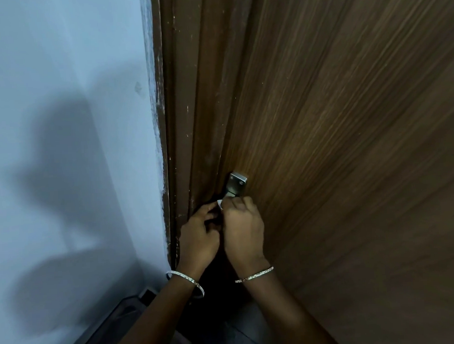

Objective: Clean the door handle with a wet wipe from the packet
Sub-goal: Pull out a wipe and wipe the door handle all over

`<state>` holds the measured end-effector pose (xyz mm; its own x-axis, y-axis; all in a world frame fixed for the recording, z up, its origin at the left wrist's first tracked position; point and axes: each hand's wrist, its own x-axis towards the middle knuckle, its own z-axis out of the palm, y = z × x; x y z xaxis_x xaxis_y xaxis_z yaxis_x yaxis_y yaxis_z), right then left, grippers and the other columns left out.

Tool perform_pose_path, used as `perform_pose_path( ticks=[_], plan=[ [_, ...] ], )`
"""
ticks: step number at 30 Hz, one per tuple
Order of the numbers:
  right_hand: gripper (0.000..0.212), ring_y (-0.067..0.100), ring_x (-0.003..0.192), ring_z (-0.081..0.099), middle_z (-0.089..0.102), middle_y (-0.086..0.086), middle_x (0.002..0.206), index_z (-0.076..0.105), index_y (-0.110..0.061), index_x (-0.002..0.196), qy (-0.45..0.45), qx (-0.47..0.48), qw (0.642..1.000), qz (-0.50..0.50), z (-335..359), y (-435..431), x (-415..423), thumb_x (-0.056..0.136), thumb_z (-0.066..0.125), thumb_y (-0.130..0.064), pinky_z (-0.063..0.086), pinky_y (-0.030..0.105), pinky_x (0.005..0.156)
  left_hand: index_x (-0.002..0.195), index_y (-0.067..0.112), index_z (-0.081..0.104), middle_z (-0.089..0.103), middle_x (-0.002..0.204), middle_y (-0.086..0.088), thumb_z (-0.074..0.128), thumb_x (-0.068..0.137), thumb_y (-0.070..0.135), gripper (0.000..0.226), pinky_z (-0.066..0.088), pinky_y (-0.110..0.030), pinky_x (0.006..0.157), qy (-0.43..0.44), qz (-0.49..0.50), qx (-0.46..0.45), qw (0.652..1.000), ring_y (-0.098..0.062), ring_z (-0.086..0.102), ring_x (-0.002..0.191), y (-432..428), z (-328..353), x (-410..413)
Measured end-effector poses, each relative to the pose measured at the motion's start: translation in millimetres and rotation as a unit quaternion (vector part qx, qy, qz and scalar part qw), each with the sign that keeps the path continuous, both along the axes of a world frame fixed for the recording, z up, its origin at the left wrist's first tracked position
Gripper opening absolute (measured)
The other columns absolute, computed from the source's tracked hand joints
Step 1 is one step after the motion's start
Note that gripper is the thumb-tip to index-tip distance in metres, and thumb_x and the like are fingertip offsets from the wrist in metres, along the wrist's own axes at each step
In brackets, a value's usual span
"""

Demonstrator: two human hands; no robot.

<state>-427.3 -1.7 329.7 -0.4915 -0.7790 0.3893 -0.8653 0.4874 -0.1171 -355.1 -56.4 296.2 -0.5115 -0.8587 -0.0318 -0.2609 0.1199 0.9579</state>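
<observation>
Head view is showing the right hand curling round a wet wipe, with only a white corner peeking out by its fingertips. The left hand is reaching a forefinger to that corner; whether it is pinching or merely touching, I cannot tell. The wipe is looking limp, light and damp (apt to bunch or slip), so it is probably best folded over the fingers and wrapped round the lever. The door handle is showing only its screwed metal plate just above the hands, seemingly rigid and smooth. Around it are lying the brown wood-grain door, the scuffed frame and a pale, shadowed wall.
</observation>
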Motion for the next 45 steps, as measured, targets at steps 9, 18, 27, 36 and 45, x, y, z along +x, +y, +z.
perform_pose_path(
  ticks=[9, 18, 27, 36, 45],
  plan=[
    [0.034, 0.016, 0.103, 0.065, 0.071, -0.001, 0.115, 0.073, -0.014, 0.114, -0.018, -0.067, 0.996, 0.052, -11.1, 51.6, -18.3, 0.082, 0.070, -0.004, 0.051, 0.023, 0.094, 0.119, 0.023, 0.061, 0.073, 0.097, 0.007, 0.060, 0.087, 0.010, 0.035, 0.057, -0.036, 0.084, 0.007, 0.051, -0.065, 0.997, -0.011, 0.070, 0.081, 9.4, 11.5, 3.1],
    [0.025, 0.003, 0.091, 0.070, 0.074, -0.011, 0.098, 0.079, -0.018, 0.094, -0.202, -0.270, 0.941, -0.021, -6.3, 89.3, -32.9, 0.077, 0.078, 0.001, 0.049, 0.010, 0.085, 0.104, 0.024, 0.064, 0.072, 0.085, 0.006, 0.062, 0.090, 0.020, 0.015, 0.059, -0.040, 0.074, 0.026, 0.037, -0.046, 0.998, -0.011, 0.072, 0.073, 18.6, 12.3, 6.6],
    [0.022, 0.013, 0.086, 0.073, 0.075, -0.004, 0.095, 0.078, -0.026, 0.093, -0.455, -0.328, 0.828, 0.001, 19.6, 43.1, -11.3, 0.081, 0.075, -0.007, 0.060, 0.031, 0.077, 0.131, 0.043, 0.049, 0.067, 0.111, 0.008, 0.075, 0.081, 0.023, 0.060, 0.063, -0.035, 0.065, 0.188, -0.109, 0.047, 0.975, -0.014, 0.071, 0.095, 18.5, 25.5, 9.9],
    [0.029, 0.013, 0.103, 0.067, 0.072, -0.007, 0.109, 0.071, -0.025, 0.113, -0.242, -0.110, 0.962, -0.067, 22.3, 60.3, -33.5, 0.086, 0.072, -0.035, 0.054, 0.034, 0.089, 0.105, 0.021, 0.074, 0.069, 0.105, 0.003, 0.060, 0.093, 0.035, 0.023, 0.045, -0.011, 0.070, -0.080, 0.117, -0.276, 0.951, -0.012, 0.065, 0.080, 6.8, 17.7, 10.3],
    [0.023, 0.022, 0.100, 0.070, 0.077, -0.003, 0.103, 0.076, -0.028, 0.108, -0.264, -0.086, 0.954, -0.111, 11.5, 58.6, -25.6, 0.087, 0.070, -0.019, 0.052, 0.026, 0.089, 0.115, 0.015, 0.062, 0.073, 0.102, -0.013, 0.038, 0.103, 0.030, 0.031, 0.054, -0.039, 0.075, -0.143, 0.105, -0.206, 0.962, -0.032, 0.070, 0.091, -1.3, 28.9, -35.8]
  ],
)
